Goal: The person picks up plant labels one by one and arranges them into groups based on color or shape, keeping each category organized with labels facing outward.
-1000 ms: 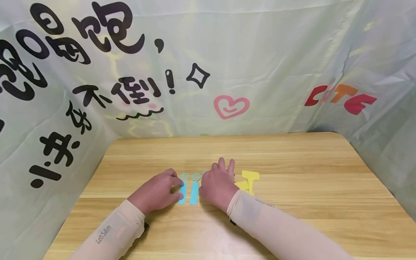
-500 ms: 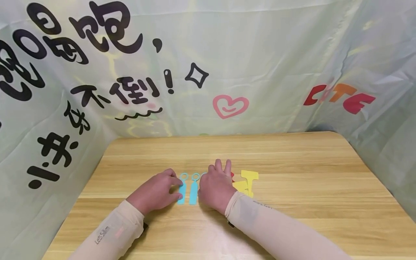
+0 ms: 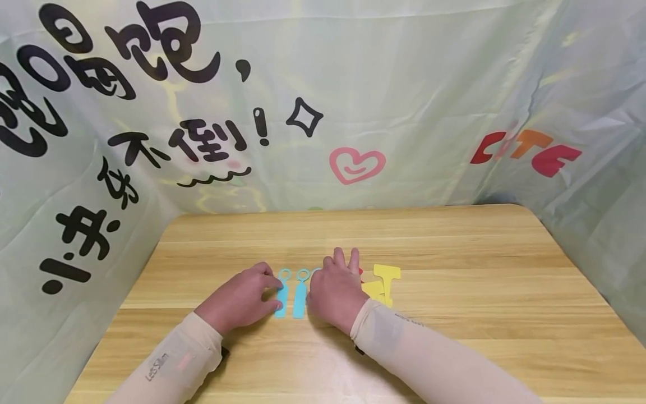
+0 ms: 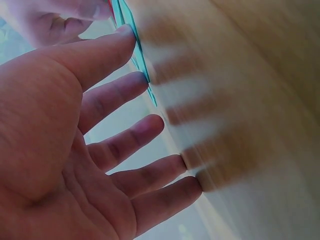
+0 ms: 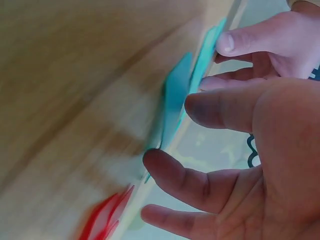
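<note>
left grip point(image 3: 241, 297): loose, fingers spread and not wrapped round anything; index tip and thumb tip just rest on the left blue tag
left blue tag point(image 3: 281, 297): right at the left grip's fingertips, on its right side; ring end faces away from the person, so the long axis pretty much follows the thumb-to-index gap
middle blue tag point(image 3: 299, 300): between the two grips, roughly parallel to the left one, neither touching it; the right grip is nearer, and imo that's the spacing that matters here
right grip point(image 3: 337, 293): also loose, thumb and index well apart; index tip looks to be on the right blue tag, can't tell if the thumb touches too
right blue tag point(image 5: 175, 92): mostly under the right grip in the head view, only some ring poking out on its left
yellow tags point(image 3: 387, 272): overlapping, right of the right grip
red pieces point(image 5: 102, 215): near the right grip's fingers, beyond the index; shape's hard to make out
bench point(image 3: 454, 269): wood-look top, under both grips
</note>
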`<state>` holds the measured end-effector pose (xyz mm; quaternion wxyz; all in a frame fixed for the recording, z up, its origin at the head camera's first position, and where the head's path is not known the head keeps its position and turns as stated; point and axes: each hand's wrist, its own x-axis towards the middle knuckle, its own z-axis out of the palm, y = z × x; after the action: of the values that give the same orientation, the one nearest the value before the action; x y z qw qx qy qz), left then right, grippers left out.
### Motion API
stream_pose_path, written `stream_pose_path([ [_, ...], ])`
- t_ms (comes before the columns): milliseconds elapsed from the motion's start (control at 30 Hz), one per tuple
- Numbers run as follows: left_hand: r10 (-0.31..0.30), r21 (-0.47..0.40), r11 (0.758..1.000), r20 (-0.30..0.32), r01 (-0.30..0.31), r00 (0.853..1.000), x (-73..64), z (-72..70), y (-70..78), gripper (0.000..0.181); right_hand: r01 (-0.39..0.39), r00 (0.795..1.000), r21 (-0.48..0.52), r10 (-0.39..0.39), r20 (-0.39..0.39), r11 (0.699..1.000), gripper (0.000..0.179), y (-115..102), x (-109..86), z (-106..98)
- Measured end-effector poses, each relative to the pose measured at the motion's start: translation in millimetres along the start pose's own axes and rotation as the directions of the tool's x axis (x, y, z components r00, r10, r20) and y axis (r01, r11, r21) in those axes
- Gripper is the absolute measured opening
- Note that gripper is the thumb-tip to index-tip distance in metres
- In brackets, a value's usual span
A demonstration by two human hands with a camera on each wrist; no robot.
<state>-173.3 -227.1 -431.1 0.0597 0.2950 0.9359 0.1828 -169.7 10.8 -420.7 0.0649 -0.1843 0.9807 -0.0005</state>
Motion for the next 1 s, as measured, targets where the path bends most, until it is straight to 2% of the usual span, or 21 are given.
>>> stream_pose_path([
  [167,0.001,-0.002,1.0,0.0,-0.001,1.0,0.5,0.3,0.7,0.025,0.019,0.999,0.018,-0.018,-0.042,1.0,0.048,4.9,-4.0,-8.1],
  [300,0.013,0.007,1.0,0.0,-0.013,1.0,1.4,1.4,-0.3,0.027,-0.009,0.997,0.106,0.017,-0.072,0.994,0.049,16.4,-8.6,-19.5],
  [533,0.018,0.042,0.999,0.01,-0.019,1.0,2.2,2.7,-0.1,0.028,-0.064,0.991,0.271,0.093,-0.094,0.96,0.052,61.8,-19.2,-39.0],
  [667,0.023,0.051,0.998,0.011,-0.023,1.0,1.5,3.4,-0.6,0.028,-0.084,0.99,0.309,0.115,-0.083,0.947,0.05,92.2,-23.9,-38.5],
  [767,0.025,0.047,0.999,0.009,-0.026,1.0,0.9,3.6,-1.3,0.028,-0.092,0.992,0.324,0.117,-0.057,0.942,0.052,105.2,-31.2,-35.0],
  [1000,0.021,0.026,0.999,-0.002,-0.02,1.0,-0.5,3.1,-2.8,0.03,-0.029,1.0,0.303,0.03,-0.001,0.953,0.05,102.0,-54.8,-20.0],
])
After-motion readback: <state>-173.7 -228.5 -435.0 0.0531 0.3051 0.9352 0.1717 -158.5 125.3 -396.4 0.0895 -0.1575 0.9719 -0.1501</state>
